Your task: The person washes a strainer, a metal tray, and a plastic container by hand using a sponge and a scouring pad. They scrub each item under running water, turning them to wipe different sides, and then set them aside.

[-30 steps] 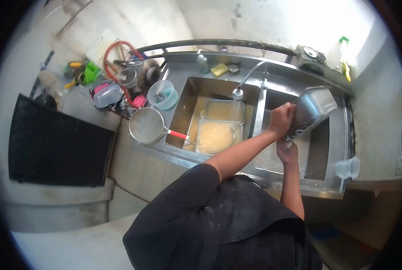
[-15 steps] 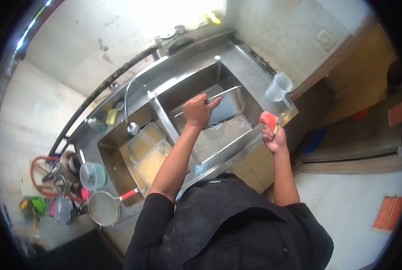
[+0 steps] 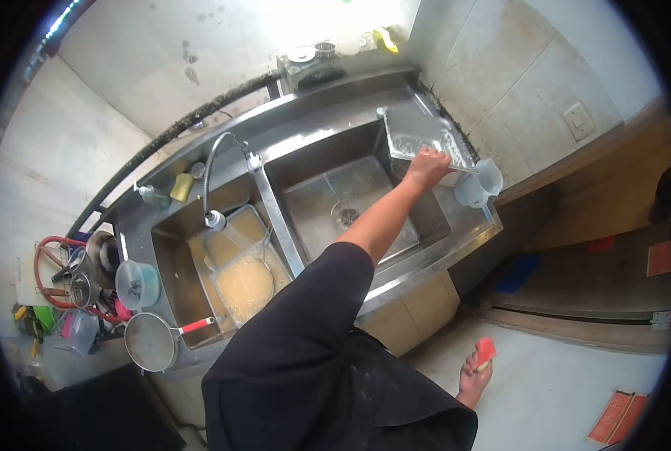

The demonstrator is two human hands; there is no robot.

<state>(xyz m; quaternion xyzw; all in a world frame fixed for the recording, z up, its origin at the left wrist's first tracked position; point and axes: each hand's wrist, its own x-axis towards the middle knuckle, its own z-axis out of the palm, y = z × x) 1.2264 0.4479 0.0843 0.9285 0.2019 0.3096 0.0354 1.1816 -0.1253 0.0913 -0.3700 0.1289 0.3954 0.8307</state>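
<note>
My left hand (image 3: 428, 167) is closed on the near rim of a clear rectangular container (image 3: 418, 134), held at the right end of the right sink basin (image 3: 313, 177) and partly over the counter. Close to its right stands a translucent measuring jug (image 3: 480, 184). Low at the right, away from the sink, my right hand (image 3: 474, 378) grips a red sponge (image 3: 486, 352) with a pale yellowish underside.
The left basin holds cloudy water, a tray and a container of pale yellowish contents (image 3: 243, 286). A faucet (image 3: 214, 218) hangs over it. A red-handled strainer (image 3: 152, 342) and a tub (image 3: 137, 284) lie at the left. A yellow sponge (image 3: 181, 186) sits behind.
My left hand has moved right with the container, out of the middle of the right basin. My right hand has dropped down and away from the sink with the red sponge. The view has shifted.
</note>
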